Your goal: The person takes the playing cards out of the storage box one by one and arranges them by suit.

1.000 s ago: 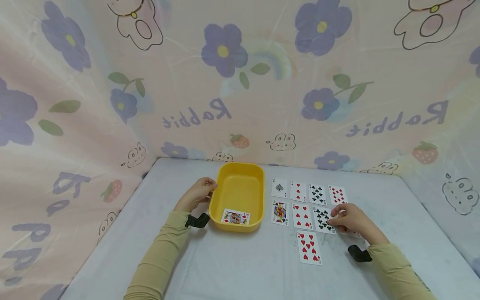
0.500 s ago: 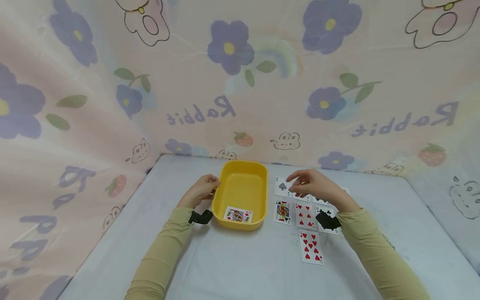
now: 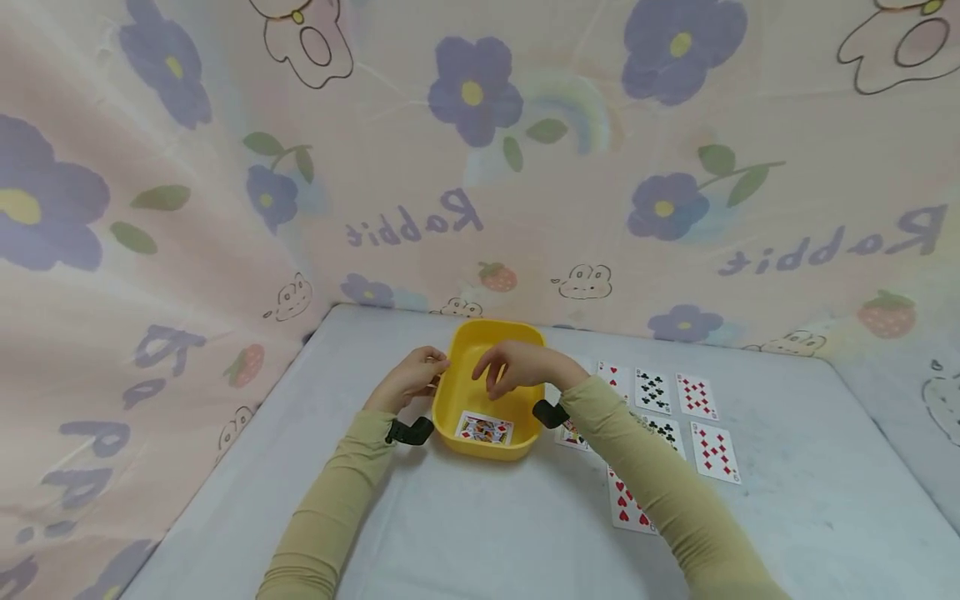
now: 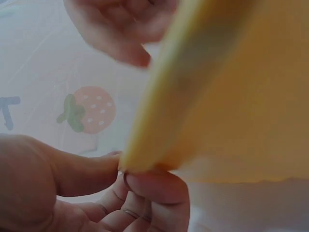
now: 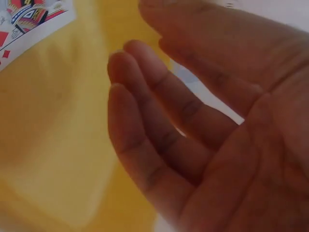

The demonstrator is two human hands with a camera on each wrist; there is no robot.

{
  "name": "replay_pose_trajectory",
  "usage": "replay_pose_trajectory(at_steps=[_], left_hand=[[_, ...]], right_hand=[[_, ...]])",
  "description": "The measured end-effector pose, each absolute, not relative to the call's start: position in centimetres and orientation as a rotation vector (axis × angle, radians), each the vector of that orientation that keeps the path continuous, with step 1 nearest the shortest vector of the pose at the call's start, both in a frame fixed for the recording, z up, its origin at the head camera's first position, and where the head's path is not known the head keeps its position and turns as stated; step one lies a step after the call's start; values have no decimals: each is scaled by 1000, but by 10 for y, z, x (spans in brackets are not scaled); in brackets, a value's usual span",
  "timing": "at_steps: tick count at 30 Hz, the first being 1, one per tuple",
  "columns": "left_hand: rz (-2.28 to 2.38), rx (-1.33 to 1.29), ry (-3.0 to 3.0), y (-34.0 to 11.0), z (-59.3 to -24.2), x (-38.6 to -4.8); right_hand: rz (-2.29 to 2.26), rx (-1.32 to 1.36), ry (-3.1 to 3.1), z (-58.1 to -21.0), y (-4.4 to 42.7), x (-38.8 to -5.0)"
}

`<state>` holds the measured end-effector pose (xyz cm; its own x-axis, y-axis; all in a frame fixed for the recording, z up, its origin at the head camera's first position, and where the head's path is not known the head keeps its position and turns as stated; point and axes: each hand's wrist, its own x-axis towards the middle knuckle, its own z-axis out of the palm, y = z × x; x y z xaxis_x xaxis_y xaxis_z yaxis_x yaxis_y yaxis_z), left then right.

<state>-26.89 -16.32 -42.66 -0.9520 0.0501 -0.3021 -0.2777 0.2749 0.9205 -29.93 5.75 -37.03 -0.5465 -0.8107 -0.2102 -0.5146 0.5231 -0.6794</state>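
Observation:
A yellow tray (image 3: 459,392) stands on the table, with one diamond face card (image 3: 486,429) lying face up near its front end. My left hand (image 3: 408,382) pinches the tray's left rim; the left wrist view shows the thumb and index finger on either side of the yellow edge (image 4: 149,121). Above the inside of the tray is my right hand (image 3: 525,367), behind the face card. Its fingers are loosely bent, and in the right wrist view the palm and fingers (image 5: 145,125) hold nothing.
Right of the tray, playing cards lie face up in rows, among them a club card (image 3: 652,390) and two diamond cards, the nearer a diamond card (image 3: 716,452). A heart card (image 3: 628,504) lies in front. My right forearm hides several. A printed curtain (image 3: 570,192) surrounds the table.
My right hand has moved left from the cards at the right, across the rows, to above the tray. My left hand stays on the rim. The head view has shifted slightly.

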Motion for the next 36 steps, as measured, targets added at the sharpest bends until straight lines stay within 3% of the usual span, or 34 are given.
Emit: replay_pose_trajectory(at_steps=[14, 36], left_hand=[[1726, -220, 2275, -167, -423, -268], [1724, -221, 2258, -163, -427, -271]], right_hand=[[-636, -942, 2238, -392, 22, -300], [-609, -879, 2146, -410, 18, -299]])
